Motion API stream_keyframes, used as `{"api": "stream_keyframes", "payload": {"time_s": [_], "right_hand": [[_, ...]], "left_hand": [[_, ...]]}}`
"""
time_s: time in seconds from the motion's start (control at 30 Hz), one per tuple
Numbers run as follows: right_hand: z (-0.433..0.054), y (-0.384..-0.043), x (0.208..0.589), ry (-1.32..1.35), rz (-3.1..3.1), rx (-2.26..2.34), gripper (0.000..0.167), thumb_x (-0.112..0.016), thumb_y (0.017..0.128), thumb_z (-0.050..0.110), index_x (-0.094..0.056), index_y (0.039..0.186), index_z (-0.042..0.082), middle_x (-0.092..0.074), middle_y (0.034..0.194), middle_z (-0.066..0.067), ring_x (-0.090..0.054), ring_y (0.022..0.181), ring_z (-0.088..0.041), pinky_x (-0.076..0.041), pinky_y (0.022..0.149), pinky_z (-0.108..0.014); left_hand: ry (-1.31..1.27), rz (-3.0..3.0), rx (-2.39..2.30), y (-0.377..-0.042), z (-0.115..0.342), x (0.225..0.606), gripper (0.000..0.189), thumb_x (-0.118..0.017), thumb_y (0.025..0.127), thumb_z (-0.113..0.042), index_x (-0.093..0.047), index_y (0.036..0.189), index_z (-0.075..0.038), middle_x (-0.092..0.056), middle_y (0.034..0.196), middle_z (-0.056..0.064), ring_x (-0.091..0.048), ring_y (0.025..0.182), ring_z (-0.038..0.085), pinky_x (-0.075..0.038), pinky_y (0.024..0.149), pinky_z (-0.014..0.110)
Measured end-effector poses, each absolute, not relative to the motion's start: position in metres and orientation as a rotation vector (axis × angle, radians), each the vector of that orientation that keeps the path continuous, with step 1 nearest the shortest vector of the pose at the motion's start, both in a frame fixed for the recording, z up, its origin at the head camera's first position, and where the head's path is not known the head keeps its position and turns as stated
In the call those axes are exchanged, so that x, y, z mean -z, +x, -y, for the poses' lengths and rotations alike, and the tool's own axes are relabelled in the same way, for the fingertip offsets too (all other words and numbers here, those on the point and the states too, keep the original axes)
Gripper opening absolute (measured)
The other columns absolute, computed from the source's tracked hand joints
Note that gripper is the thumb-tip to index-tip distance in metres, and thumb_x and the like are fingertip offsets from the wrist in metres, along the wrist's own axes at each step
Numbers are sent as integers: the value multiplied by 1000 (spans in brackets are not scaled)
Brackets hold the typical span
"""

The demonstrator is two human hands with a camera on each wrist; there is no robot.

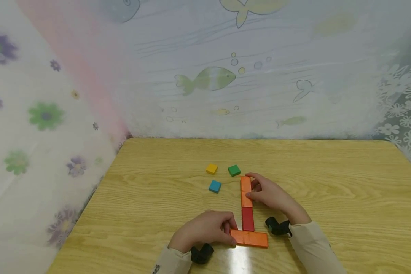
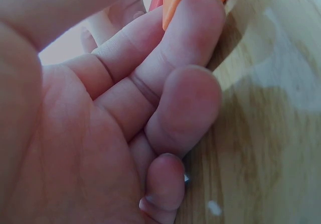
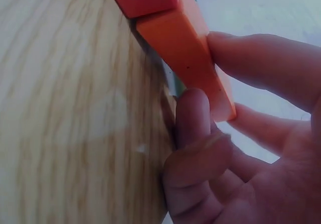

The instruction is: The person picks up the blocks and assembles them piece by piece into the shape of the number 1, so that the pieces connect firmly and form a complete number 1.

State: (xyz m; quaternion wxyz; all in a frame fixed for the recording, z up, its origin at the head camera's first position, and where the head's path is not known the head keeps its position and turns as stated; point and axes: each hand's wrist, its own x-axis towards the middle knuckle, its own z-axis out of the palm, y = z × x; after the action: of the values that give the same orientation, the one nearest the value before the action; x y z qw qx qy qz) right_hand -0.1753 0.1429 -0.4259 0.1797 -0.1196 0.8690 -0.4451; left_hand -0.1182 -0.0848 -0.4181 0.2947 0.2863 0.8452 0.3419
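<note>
In the head view, a long orange block lies crosswise on the table, and my left hand pinches its left end between thumb and fingers. A red block stretches away from it. Beyond the red one lies a second long orange block, in line with it. My right hand grips this far orange block from the right, with the thumb on its near part and the index finger at its far end. The right wrist view shows the fingers around the orange block, its end against the red block.
Small yellow, green and blue square blocks lie left of the far orange block. Black wrist devices sit at both sleeves. Patterned curtains stand behind and left of the wooden table.
</note>
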Motion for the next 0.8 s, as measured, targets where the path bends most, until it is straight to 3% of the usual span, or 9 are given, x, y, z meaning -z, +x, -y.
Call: {"api": "stream_keyframes", "payload": {"time_s": [0.37, 0.8], "right_hand": [[-144, -178, 425, -333, -2474, 1233, 60, -67, 80, 23, -40, 130, 6, -51, 104, -9, -49, 78, -18, -42, 68, -33], [-147, -178, 428, -334, -2527, 1205, 62, -67, 79, 23, -40, 130, 0, -51, 108, -12, -50, 88, -20, -42, 77, -37]], "left_hand": [[748, -2245, -920, -119, 85, 419, 22, -73, 73, -32, -57, 86, -25, -55, 66, -12, -48, 58, 2, -37, 57, 20], [762, -2225, -922, -120, 85, 421, 22, -72, 73, -33, -57, 88, -26, -55, 67, -12, -48, 59, 2, -37, 57, 20]]}}
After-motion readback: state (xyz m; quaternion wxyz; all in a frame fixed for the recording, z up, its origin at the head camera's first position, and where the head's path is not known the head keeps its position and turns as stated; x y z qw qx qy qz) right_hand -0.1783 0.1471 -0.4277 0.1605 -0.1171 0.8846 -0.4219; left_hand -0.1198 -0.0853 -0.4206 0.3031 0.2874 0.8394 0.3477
